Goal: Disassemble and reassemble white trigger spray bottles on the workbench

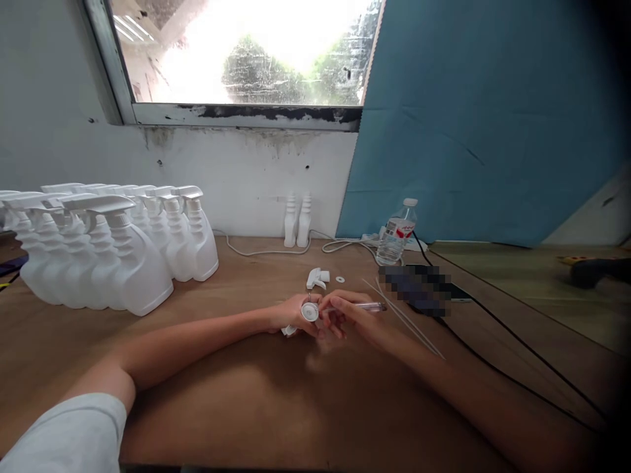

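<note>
My left hand (290,314) is closed around a white trigger spray head (309,311), whose round collar faces the camera. Part of its trigger end pokes out below the palm. Between the fingers of my right hand (348,312) is a slim pen-like tool (371,307) with a clear shaft. Its tip points at the collar, though I cannot tell whether it touches. Just beyond the hands lie a second white spray head (318,278) and a small white ring (340,279). Thin white tubes (409,322) rest beside my right wrist.
Several white spray bottles (142,269) stand in rows at the left. Two slim white bottles (298,223) stand against the wall. A clear water bottle (397,233), a blurred-out dark object (419,289) and black cables (497,322) are on the right.
</note>
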The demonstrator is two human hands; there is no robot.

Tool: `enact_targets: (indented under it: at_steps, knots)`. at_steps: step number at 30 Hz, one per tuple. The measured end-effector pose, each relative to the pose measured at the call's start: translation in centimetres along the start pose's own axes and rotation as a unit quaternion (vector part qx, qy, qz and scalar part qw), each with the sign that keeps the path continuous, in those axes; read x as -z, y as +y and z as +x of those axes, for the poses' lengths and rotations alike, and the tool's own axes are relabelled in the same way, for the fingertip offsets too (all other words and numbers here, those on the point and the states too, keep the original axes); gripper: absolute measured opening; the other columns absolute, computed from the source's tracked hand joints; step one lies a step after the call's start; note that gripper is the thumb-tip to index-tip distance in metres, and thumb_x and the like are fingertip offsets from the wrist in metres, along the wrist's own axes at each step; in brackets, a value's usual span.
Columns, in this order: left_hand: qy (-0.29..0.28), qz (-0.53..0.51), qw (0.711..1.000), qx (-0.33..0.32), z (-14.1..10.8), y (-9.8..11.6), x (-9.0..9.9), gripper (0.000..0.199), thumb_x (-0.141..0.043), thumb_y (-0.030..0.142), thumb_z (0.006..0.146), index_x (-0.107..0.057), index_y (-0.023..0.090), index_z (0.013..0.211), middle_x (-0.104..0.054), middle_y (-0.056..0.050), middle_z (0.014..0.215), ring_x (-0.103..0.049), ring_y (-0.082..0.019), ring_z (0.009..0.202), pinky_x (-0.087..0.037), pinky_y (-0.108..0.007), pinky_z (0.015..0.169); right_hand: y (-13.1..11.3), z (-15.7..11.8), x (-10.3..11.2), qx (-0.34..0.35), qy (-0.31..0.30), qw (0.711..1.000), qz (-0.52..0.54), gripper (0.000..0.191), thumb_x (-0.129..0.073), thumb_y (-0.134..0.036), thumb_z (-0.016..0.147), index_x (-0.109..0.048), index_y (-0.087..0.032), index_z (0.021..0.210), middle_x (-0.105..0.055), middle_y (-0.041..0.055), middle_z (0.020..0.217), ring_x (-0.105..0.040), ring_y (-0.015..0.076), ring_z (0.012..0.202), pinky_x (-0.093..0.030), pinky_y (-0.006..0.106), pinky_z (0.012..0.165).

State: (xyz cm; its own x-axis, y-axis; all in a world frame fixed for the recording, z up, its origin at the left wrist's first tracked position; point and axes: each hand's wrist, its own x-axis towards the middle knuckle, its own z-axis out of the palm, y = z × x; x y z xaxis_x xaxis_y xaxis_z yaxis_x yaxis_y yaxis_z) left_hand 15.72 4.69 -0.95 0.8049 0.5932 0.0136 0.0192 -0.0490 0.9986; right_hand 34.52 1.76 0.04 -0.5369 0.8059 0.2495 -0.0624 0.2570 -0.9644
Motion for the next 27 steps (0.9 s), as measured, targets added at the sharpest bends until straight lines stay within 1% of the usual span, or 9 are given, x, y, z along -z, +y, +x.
enact_targets:
  at_steps: [2, 4, 7, 11, 14, 17, 20, 23, 27]
  knots:
    - [0.009, 0.017, 1.000, 0.024, 0.0, 0.2, 0.0, 0.042, -0.081, 0.023, 0.056, -0.051, 0.017, 0.083, -0.066, -0.002, 0.080, -0.048, -0.008, 0.051, -0.033, -0.021, 0.045, -0.5, 0.0, -0.4, -0.005, 0.016, 1.000, -0.022, 0.031, -0.058, -0.045, 0.087, -0.066, -0.016, 0.079, -0.061, 0.0028, 0.065, -0.053, 0.0119, 0.049, -0.039, 0.025, 0.046]
    - [0.016, 0.030, 0.999, 0.037, 0.0, 0.3, 0.0, 0.041, -0.079, 0.024, 0.058, -0.053, 0.017, 0.088, -0.066, -0.001, 0.079, -0.042, -0.006, 0.045, -0.028, -0.020, 0.040, -1.1, -0.1, -1.0, -0.009, 0.045, 0.997, -0.054, 0.025, -0.067, -0.041, 0.080, -0.063, -0.018, 0.071, -0.057, 0.0008, 0.059, -0.050, 0.0122, 0.049, -0.038, 0.026, 0.048]
    - [0.014, 0.030, 0.999, 0.042, 0.1, 0.4, -0.3, 0.038, -0.077, 0.023, 0.059, -0.055, 0.017, 0.090, -0.064, 0.001, 0.077, -0.045, -0.007, 0.047, -0.032, -0.021, 0.042, -1.6, -0.1, -1.9, -0.015, 0.088, 0.991, -0.095, 0.024, -0.074, -0.034, 0.072, -0.057, -0.020, 0.064, -0.049, -0.0021, 0.052, -0.044, 0.0117, 0.049, -0.033, 0.026, 0.048]
    - [0.042, 0.041, 0.997, 0.040, 0.2, 0.4, -0.7, 0.035, -0.078, 0.021, 0.057, -0.058, 0.018, 0.085, -0.059, 0.003, 0.070, -0.053, -0.011, 0.060, -0.039, -0.021, 0.050, -1.7, 0.2, -2.6, 0.003, 0.137, 0.979, -0.148, 0.030, -0.073, -0.034, 0.068, -0.049, -0.020, 0.057, -0.049, -0.0006, 0.058, -0.044, 0.0117, 0.053, -0.033, 0.025, 0.048]
    - [0.057, 0.041, 0.996, 0.047, 0.3, 0.2, -0.7, 0.037, -0.079, 0.022, 0.056, -0.056, 0.019, 0.085, -0.055, 0.005, 0.065, -0.048, -0.009, 0.052, -0.038, -0.021, 0.046, -1.6, 0.3, -2.8, 0.024, 0.152, 0.972, -0.179, 0.030, -0.071, -0.032, 0.067, -0.046, -0.020, 0.057, -0.049, -0.0002, 0.058, -0.044, 0.0118, 0.053, -0.034, 0.025, 0.048]
    - [0.067, 0.040, 0.995, 0.058, 0.4, -0.3, -0.8, 0.044, -0.081, 0.028, 0.056, -0.052, 0.019, 0.088, -0.051, 0.006, 0.061, -0.040, -0.006, 0.042, -0.033, -0.019, 0.038, -1.3, 0.1, -2.7, 0.041, 0.143, 0.969, -0.195, 0.027, -0.068, -0.031, 0.070, -0.046, -0.020, 0.061, -0.049, -0.0002, 0.058, -0.044, 0.0117, 0.052, -0.033, 0.026, 0.047]
    - [0.098, 0.018, 0.994, 0.044, 0.5, -0.9, -0.8, 0.050, -0.081, 0.035, 0.058, -0.048, 0.020, 0.092, -0.050, 0.007, 0.058, -0.040, -0.006, 0.038, -0.031, -0.018, 0.036, -1.3, -0.1, -2.0, 0.063, 0.145, 0.962, -0.222, 0.028, -0.067, -0.033, 0.074, -0.045, -0.019, 0.063, -0.048, -0.0008, 0.059, -0.042, 0.0104, 0.052, -0.031, 0.024, 0.047]
    - [0.161, 0.005, 0.987, 0.001, 0.8, -1.5, -0.2, 0.052, -0.080, 0.039, 0.061, -0.045, 0.021, 0.095, -0.046, 0.009, 0.059, -0.039, -0.006, 0.039, -0.032, -0.018, 0.039, -1.3, 0.1, -0.1, 0.092, 0.197, 0.944, -0.247, 0.028, -0.064, -0.037, 0.078, -0.045, -0.019, 0.067, -0.046, -0.0026, 0.060, -0.038, 0.0085, 0.052, -0.028, 0.022, 0.048]
    - [0.286, 0.074, 0.953, -0.071, 1.5, -2.5, 2.6, 0.056, -0.082, 0.036, 0.059, -0.047, 0.019, 0.100, -0.046, 0.006, 0.070, -0.042, -0.007, 0.057, -0.035, -0.018, 0.053, -0.6, 1.1, 3.7, 0.083, 0.282, 0.925, -0.240, 0.028, -0.064, -0.038, 0.078, -0.044, -0.020, 0.069, -0.045, -0.0037, 0.061, -0.038, 0.0085, 0.052, -0.026, 0.022, 0.048]
